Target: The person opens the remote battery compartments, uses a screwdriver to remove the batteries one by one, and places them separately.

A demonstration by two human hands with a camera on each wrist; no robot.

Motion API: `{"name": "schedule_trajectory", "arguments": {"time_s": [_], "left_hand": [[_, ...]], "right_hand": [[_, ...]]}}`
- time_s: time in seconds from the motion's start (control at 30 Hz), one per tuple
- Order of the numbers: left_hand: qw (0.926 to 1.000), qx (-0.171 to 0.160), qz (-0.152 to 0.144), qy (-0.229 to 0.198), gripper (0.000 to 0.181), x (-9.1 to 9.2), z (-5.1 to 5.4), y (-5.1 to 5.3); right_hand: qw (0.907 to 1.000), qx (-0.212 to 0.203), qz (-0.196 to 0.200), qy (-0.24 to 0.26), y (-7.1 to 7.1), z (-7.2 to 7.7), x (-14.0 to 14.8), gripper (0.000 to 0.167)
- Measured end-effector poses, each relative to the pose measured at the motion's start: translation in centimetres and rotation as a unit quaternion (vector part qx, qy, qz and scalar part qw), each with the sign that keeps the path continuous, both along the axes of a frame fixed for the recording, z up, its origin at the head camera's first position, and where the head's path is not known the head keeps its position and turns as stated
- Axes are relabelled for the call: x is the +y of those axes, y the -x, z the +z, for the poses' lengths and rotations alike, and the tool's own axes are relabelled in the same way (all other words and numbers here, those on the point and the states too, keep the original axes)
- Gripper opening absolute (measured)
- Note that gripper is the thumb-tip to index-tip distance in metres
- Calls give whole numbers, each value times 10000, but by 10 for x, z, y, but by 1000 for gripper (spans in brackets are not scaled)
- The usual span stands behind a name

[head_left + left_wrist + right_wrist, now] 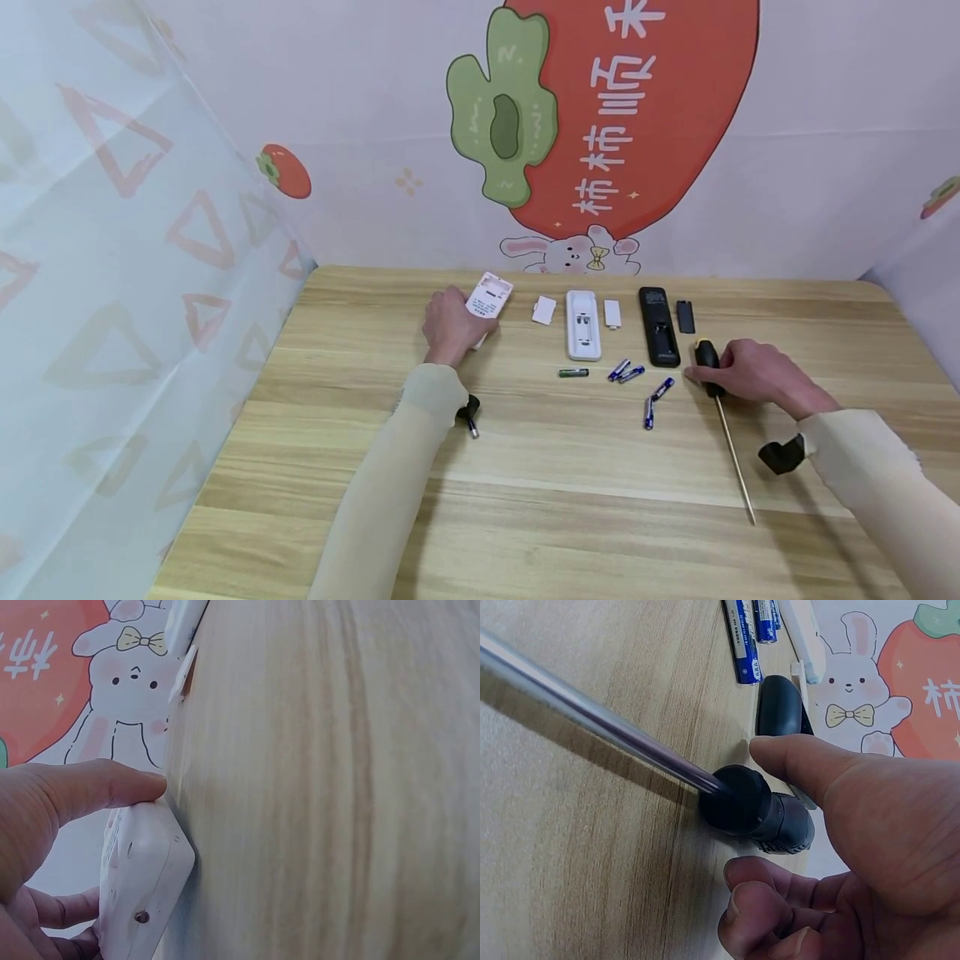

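My left hand [450, 327] grips a white remote control [490, 296] by its sides, back face up, near the table's far edge. The left wrist view shows the thumb on one edge of this remote [146, 874] and fingers at the other. On the right, a long screwdriver [707, 360] with a black handle lies on the table, its shaft pointing towards me. My right hand [757, 371] is around that handle. In the right wrist view, thumb and half-bent fingers stand on either side of the screwdriver handle [735, 801], with gaps visible.
Between the hands lie a white remote [583, 325] and a black remote [659, 327], battery bays uncovered. White covers [543, 310] and a black cover [686, 317] lie beside them. Several blue batteries [632, 374] and a green battery [573, 372] lie nearer me. A printed cloth [375, 167] stands behind.
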State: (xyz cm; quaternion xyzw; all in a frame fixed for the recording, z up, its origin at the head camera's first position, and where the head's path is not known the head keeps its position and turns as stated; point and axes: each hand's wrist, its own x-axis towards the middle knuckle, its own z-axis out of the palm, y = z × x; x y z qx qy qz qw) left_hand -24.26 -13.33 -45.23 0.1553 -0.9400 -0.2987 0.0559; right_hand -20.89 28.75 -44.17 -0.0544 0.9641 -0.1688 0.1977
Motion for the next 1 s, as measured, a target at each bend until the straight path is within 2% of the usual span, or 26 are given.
{"name": "schedule_trajectory", "arguments": {"time_s": [0.3,0.53,0.77,1.0], "left_hand": [[10000,-78,56,-9,57,5,0,-2],[9997,-141,100,161,37,8,4,-2],[9981,-330,114,498,58,8,2,-2],[9957,-499,-14,776,56,7,2,-2]], "right_hand": [[10000,-55,-44,-5,0,0,0,58],[9999,-88,-61,0,0,0,-2,58],[9999,-117,-69,22,0,0,-3,57],[9999,-82,-63,15,0,2,-2,58]]}}
